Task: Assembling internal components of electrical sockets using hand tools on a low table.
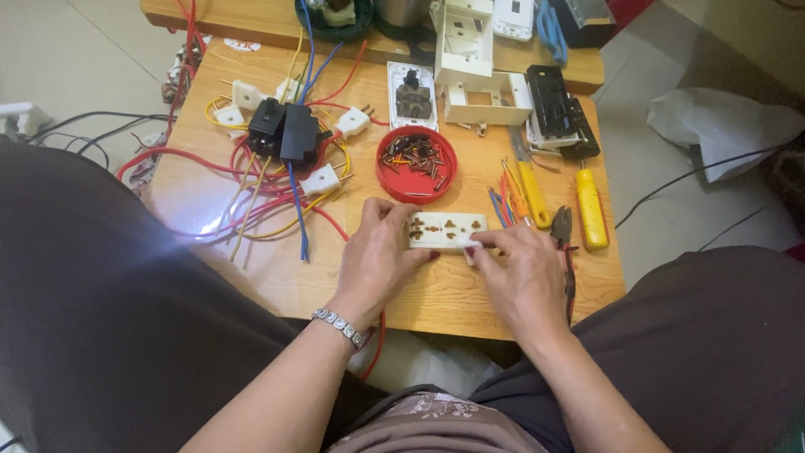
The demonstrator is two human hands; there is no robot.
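Soft daylight, bright glare patch on the wooden table (194, 220) at left, sharp focus, mild edge distortion

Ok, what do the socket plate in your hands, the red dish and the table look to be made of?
Socket plate, held by left hand and right hand: likely moulded plastic, cream and smooth, with brassy contacts in the holes.
Red dish: probably plastic, with a glossy, even colour.
Table: wood, pale and sealed, with visible grain and a light glare.
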